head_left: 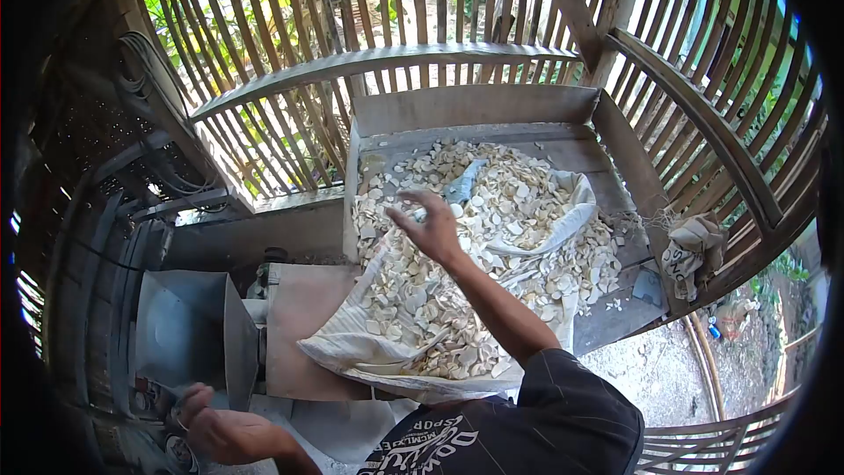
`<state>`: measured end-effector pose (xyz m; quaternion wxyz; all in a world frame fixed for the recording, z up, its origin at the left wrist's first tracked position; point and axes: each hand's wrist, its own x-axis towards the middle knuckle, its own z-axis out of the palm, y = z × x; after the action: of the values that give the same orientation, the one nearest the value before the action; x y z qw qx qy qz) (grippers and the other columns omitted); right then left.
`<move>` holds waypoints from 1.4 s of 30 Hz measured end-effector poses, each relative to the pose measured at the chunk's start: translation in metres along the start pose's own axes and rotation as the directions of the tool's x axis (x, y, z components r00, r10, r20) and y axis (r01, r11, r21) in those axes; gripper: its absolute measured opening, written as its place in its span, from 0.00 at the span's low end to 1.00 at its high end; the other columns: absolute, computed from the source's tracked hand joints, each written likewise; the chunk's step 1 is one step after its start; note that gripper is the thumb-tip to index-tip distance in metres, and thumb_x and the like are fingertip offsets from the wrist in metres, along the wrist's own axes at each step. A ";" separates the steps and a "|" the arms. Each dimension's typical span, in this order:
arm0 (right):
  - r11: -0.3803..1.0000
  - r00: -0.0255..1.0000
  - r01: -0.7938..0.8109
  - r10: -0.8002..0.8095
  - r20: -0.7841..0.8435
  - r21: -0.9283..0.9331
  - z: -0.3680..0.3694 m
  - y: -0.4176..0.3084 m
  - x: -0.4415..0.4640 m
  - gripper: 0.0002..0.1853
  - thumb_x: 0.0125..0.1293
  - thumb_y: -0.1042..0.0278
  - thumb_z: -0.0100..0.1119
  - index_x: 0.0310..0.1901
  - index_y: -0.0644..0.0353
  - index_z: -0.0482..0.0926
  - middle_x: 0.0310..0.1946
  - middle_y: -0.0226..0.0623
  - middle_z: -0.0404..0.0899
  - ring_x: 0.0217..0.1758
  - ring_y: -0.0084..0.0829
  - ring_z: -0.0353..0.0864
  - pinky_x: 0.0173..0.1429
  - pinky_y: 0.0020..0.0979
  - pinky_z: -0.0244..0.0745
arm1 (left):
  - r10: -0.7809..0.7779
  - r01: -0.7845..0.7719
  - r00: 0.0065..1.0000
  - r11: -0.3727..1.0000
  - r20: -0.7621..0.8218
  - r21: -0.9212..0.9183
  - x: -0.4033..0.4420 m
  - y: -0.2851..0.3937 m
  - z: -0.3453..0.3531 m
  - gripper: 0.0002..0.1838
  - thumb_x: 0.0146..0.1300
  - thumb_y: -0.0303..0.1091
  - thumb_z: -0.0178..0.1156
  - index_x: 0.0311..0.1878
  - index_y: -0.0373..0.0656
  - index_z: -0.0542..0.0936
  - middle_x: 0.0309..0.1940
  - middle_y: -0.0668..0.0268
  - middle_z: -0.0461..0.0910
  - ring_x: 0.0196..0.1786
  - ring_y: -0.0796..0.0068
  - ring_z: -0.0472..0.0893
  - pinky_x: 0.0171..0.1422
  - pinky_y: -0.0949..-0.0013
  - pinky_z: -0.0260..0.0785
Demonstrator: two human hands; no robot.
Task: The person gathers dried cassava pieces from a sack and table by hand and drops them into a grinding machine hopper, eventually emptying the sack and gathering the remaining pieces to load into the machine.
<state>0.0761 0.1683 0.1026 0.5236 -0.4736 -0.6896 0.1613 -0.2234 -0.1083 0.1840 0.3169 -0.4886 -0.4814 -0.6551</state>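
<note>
My right hand (426, 224) is over a wide heap of pale dried slices (422, 290) that look like cassava chips. Its fingers are apart, and nothing shows between them. Under the heap a whitish woven sack (360, 347) is spread, with a raised fold (567, 220) on the right side. A light blue piece (463, 183) of cloth or plastic lies among the slices beyond the hand. At the lower left, my left hand (224, 431) is near the front edge of a grey metal hopper (189, 325). Its fingers are bent and blurred, so whether they hold anything is unclear.
A low-walled wooden platform (576, 154) carries the heap. Between it and the hopper lies a flat brownish panel (308, 325). A crumpled sack (690, 255) sits at the platform's right edge. Slatted wooden walls (422, 9) surround the space, with cables (145, 79) hanging at left.
</note>
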 end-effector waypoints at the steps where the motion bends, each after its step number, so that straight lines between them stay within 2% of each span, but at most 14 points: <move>1: 0.987 0.988 -0.149 0.146 -0.049 -0.056 -0.028 0.044 -0.002 0.28 0.63 0.43 0.72 0.52 0.62 0.86 0.52 0.49 0.86 0.57 0.48 0.84 0.63 0.43 0.77 | -0.098 0.107 0.994 0.957 0.049 -0.271 -0.023 0.036 0.038 0.10 0.73 0.30 0.50 0.36 0.33 0.74 0.34 0.53 0.78 0.42 0.56 0.79 0.56 0.50 0.74; 2: 0.954 0.968 -0.237 0.217 -0.125 -0.182 -0.060 0.077 -0.002 0.29 0.63 0.44 0.73 0.52 0.64 0.86 0.53 0.52 0.85 0.58 0.49 0.83 0.64 0.43 0.76 | -0.196 0.299 0.942 0.861 0.274 -0.411 -0.043 0.063 0.067 0.06 0.68 0.26 0.55 0.40 0.32 0.76 0.38 0.52 0.81 0.46 0.55 0.81 0.58 0.52 0.74; 5: 0.808 0.914 -0.335 0.154 -0.374 -0.485 -0.151 0.208 -0.010 0.30 0.60 0.45 0.73 0.52 0.66 0.85 0.54 0.53 0.84 0.59 0.54 0.80 0.66 0.46 0.74 | -0.305 0.623 0.588 0.762 0.749 -0.179 -0.086 0.092 0.139 0.15 0.59 0.17 0.63 0.51 0.33 0.82 0.48 0.54 0.86 0.54 0.59 0.83 0.63 0.59 0.72; 8: 0.532 0.891 -0.414 0.070 -0.448 -0.739 -0.230 0.294 -0.014 0.34 0.59 0.45 0.71 0.60 0.64 0.79 0.65 0.45 0.76 0.70 0.51 0.70 0.71 0.52 0.68 | -0.229 0.590 0.480 0.798 0.847 -0.119 -0.112 0.104 0.226 0.16 0.61 0.24 0.66 0.53 0.35 0.82 0.51 0.55 0.86 0.55 0.57 0.83 0.61 0.60 0.74; 9: 0.405 0.842 -0.537 0.209 -0.497 -0.740 -0.247 0.307 -0.008 0.37 0.60 0.41 0.68 0.61 0.63 0.79 0.69 0.46 0.71 0.75 0.51 0.64 0.72 0.53 0.67 | -0.224 0.589 0.431 0.804 0.874 -0.084 -0.119 0.110 0.259 0.18 0.61 0.26 0.68 0.54 0.35 0.83 0.52 0.54 0.86 0.57 0.55 0.83 0.63 0.60 0.73; 11: 0.319 0.771 -0.636 0.309 -0.557 -0.703 -0.271 0.322 0.003 0.40 0.58 0.37 0.67 0.62 0.62 0.78 0.66 0.50 0.76 0.71 0.51 0.72 0.70 0.51 0.71 | -0.089 0.395 0.486 0.910 0.869 -0.128 -0.152 0.107 0.334 0.25 0.60 0.30 0.71 0.60 0.36 0.80 0.54 0.52 0.85 0.60 0.50 0.81 0.66 0.55 0.72; 14: 0.290 0.598 -0.721 0.720 -0.352 -0.630 -0.299 0.327 0.022 0.38 0.58 0.38 0.65 0.62 0.61 0.79 0.60 0.56 0.81 0.63 0.55 0.81 0.66 0.50 0.75 | -0.077 0.247 0.430 0.968 0.899 -0.035 -0.218 0.092 0.451 0.36 0.62 0.47 0.71 0.67 0.33 0.75 0.56 0.43 0.83 0.61 0.45 0.80 0.68 0.52 0.71; 20: 0.696 0.860 -0.510 0.424 -0.284 -0.506 -0.301 0.320 -0.010 0.24 0.62 0.49 0.60 0.50 0.60 0.86 0.44 0.58 0.86 0.50 0.58 0.85 0.57 0.51 0.78 | -0.270 0.142 0.164 0.958 0.949 0.248 -0.268 0.101 0.544 0.30 0.63 0.49 0.67 0.63 0.40 0.80 0.57 0.48 0.83 0.57 0.44 0.83 0.62 0.50 0.75; 24: 0.833 0.906 -0.421 0.365 -0.215 -0.359 -0.308 0.283 -0.014 0.18 0.63 0.59 0.62 0.50 0.60 0.86 0.37 0.52 0.87 0.42 0.52 0.87 0.49 0.47 0.79 | -0.257 0.211 0.280 0.956 0.925 0.202 -0.297 0.077 0.568 0.11 0.60 0.39 0.67 0.41 0.44 0.90 0.44 0.50 0.88 0.47 0.47 0.87 0.53 0.51 0.79; 28: 0.900 0.898 -0.409 0.367 -0.241 -0.154 -0.314 0.213 -0.005 0.14 0.60 0.70 0.62 0.49 0.59 0.86 0.35 0.46 0.87 0.37 0.41 0.88 0.46 0.39 0.80 | -0.211 0.274 0.452 0.957 0.867 0.090 -0.251 0.080 0.544 0.10 0.58 0.32 0.67 0.42 0.42 0.90 0.41 0.52 0.88 0.45 0.49 0.87 0.52 0.54 0.78; 31: 0.988 0.948 -0.152 0.136 -0.289 -0.036 -0.326 0.179 -0.009 0.16 0.58 0.76 0.61 0.49 0.57 0.86 0.35 0.44 0.88 0.36 0.35 0.87 0.45 0.35 0.80 | -0.296 0.462 0.481 0.886 0.825 0.048 -0.223 0.066 0.517 0.10 0.59 0.29 0.67 0.42 0.40 0.90 0.41 0.53 0.89 0.45 0.52 0.88 0.51 0.57 0.78; 35: 0.891 0.866 -0.407 0.305 -0.397 -0.203 -0.318 0.214 -0.004 0.17 0.57 0.76 0.59 0.49 0.60 0.86 0.36 0.41 0.88 0.40 0.32 0.87 0.47 0.35 0.79 | -0.458 0.476 0.445 0.849 0.769 0.231 -0.229 0.047 0.500 0.09 0.62 0.31 0.68 0.42 0.39 0.89 0.42 0.53 0.89 0.46 0.53 0.88 0.53 0.58 0.78; 40: 0.881 0.803 -0.471 0.451 -0.389 0.050 -0.324 0.255 -0.030 0.35 0.72 0.41 0.63 0.65 0.67 0.76 0.52 0.51 0.85 0.53 0.43 0.85 0.58 0.40 0.77 | -0.454 0.542 0.407 0.818 0.793 0.190 -0.233 0.068 0.499 0.17 0.62 0.28 0.67 0.55 0.38 0.84 0.46 0.54 0.85 0.50 0.52 0.85 0.56 0.54 0.76; 42: 0.856 0.776 -0.510 0.414 -0.476 -0.086 -0.340 0.246 -0.059 0.34 0.72 0.42 0.62 0.65 0.67 0.76 0.54 0.51 0.84 0.57 0.45 0.84 0.63 0.40 0.75 | -0.213 0.449 0.557 0.890 0.803 -0.075 -0.217 0.102 0.470 0.17 0.61 0.25 0.67 0.54 0.37 0.83 0.49 0.54 0.85 0.54 0.52 0.83 0.59 0.55 0.74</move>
<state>0.4931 0.1496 0.0286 0.5563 -0.7054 -0.4276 0.1003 0.0943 0.2869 0.0397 -0.1223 -0.6600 -0.5591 -0.4868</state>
